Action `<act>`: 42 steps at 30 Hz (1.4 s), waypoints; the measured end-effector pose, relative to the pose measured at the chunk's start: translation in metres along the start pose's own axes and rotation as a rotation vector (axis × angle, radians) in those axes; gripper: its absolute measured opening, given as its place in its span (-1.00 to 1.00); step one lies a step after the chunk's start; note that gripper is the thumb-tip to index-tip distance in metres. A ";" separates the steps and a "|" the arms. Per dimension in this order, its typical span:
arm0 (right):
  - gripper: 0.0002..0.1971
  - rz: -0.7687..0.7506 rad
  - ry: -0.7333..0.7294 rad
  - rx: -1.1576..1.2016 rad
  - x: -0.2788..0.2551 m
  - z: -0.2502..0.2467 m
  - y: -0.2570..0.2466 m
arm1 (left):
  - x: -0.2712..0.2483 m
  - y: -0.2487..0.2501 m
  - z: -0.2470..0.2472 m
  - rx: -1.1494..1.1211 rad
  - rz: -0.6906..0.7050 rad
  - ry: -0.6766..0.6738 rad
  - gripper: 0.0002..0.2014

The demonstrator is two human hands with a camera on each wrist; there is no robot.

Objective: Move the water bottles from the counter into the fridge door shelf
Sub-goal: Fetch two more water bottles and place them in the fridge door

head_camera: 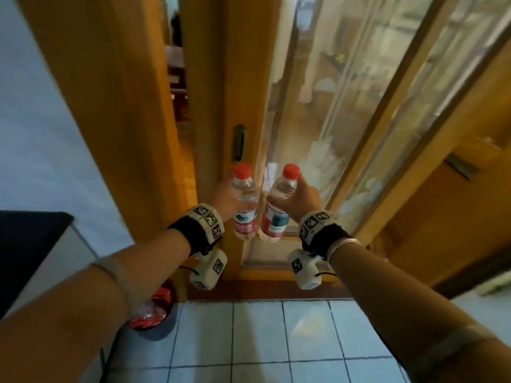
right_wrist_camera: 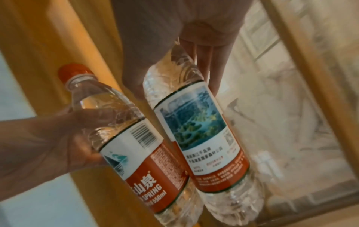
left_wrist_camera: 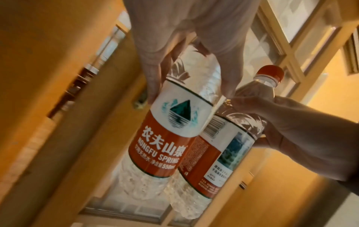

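Observation:
Two clear water bottles with red caps and red-and-white labels are held side by side in the air, almost touching. My left hand grips the left bottle around its upper body, above the label. My right hand grips the right bottle the same way, its label showing a blue picture. Both bottles stand roughly upright in front of a wooden sliding door. In the left wrist view the right bottle sits just behind the left one. No fridge or counter is in view.
A wooden door frame and a glass-panelled sliding door with a dark recessed handle stand straight ahead. A dark-topped white unit is at the left. A grey bin with a red bag sits on the pale tiled floor.

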State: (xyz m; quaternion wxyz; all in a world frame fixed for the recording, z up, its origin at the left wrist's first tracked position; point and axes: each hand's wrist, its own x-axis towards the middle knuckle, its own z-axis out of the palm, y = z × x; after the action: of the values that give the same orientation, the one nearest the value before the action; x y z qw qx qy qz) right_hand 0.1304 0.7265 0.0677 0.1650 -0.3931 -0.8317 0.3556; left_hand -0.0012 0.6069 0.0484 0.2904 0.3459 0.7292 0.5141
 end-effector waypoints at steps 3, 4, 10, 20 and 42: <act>-0.27 0.070 0.079 0.013 0.008 -0.048 0.049 | 0.030 0.020 0.060 0.003 0.035 -0.080 -0.31; -0.26 0.088 0.104 0.011 0.010 -0.064 0.065 | 0.040 0.025 0.080 -0.010 0.038 -0.112 -0.27; -0.28 0.228 0.234 -0.010 0.011 -0.161 0.156 | 0.081 0.073 0.201 0.053 0.099 -0.257 -0.33; -0.31 0.490 0.565 -0.027 -0.026 -0.292 0.270 | 0.127 0.139 0.385 0.078 0.264 -0.578 -0.36; -0.32 1.114 1.171 -0.108 -0.163 -0.457 0.379 | 0.079 0.273 0.699 0.013 0.557 -1.310 -0.22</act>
State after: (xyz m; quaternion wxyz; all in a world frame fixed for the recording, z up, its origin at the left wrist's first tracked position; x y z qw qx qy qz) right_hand 0.6904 0.9779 0.1122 0.3534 -0.8794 -0.3084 0.0815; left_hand 0.5529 1.1177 0.0906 0.5248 0.7591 0.2922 0.2510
